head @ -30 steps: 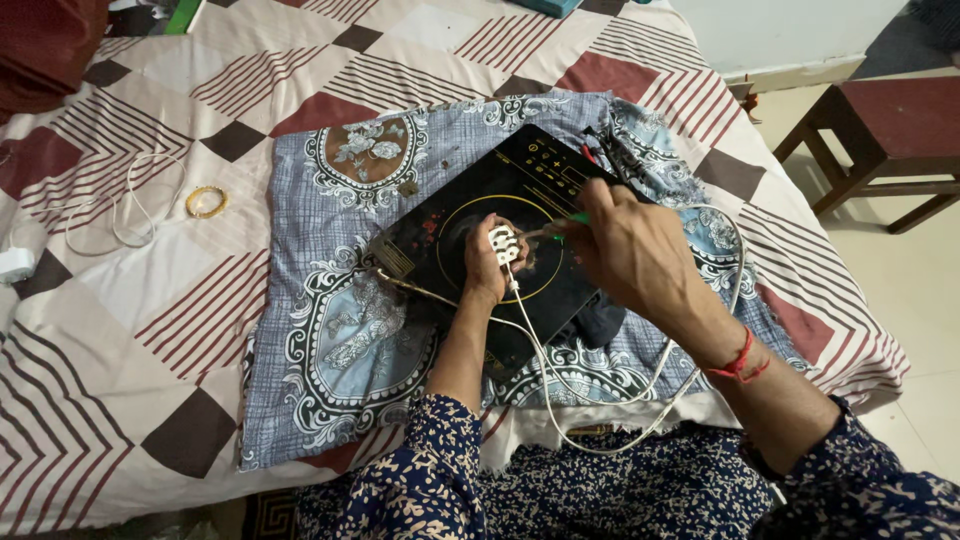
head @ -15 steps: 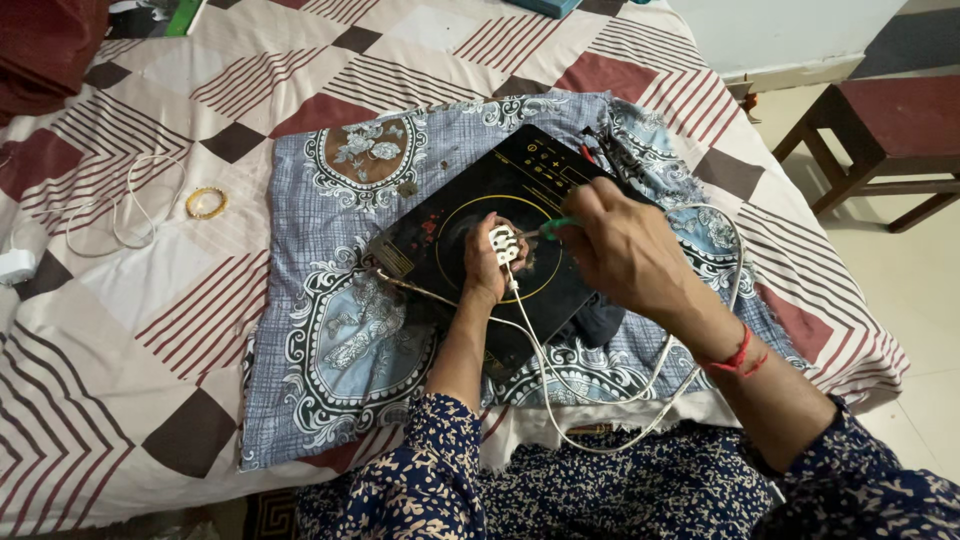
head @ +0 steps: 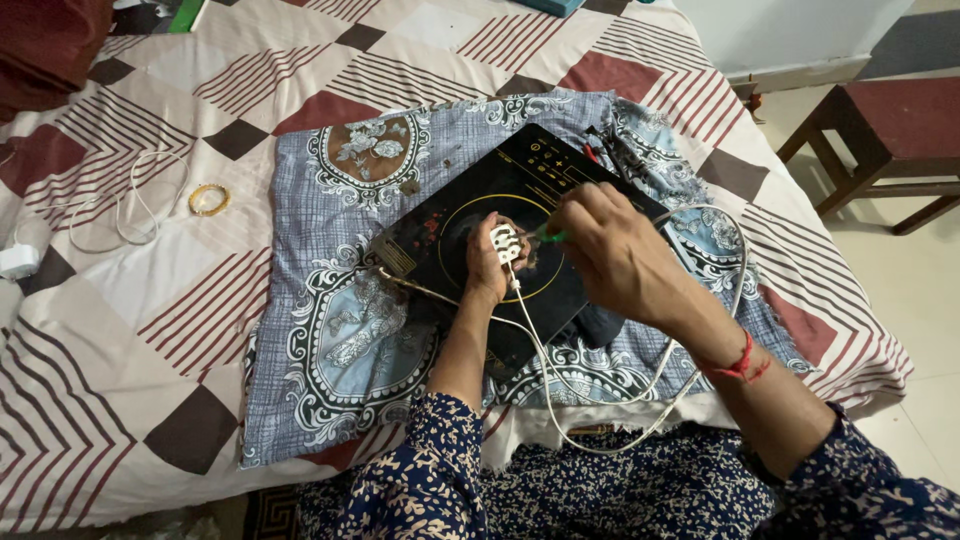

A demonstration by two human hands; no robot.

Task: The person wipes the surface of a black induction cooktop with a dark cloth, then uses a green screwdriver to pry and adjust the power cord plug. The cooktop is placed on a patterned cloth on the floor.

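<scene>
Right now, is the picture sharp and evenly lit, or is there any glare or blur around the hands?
Head view: soft, even light and no hard shadows; the black cooktop shows only faint sheen; the left hand, white plug and right hand look sharp; straight lines bend slightly towards the frame edges.

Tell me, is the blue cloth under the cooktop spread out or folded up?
Spread out. The cloth lies flat on the bed, and the cooktop rests on it.

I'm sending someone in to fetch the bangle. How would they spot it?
Start from the bed with its maroon-and-cream patterned sheet. Left of the blue floral cloth lies a looped white cable; the small gold bangle rests beside it, the only ring-shaped yellow thing there.
</scene>
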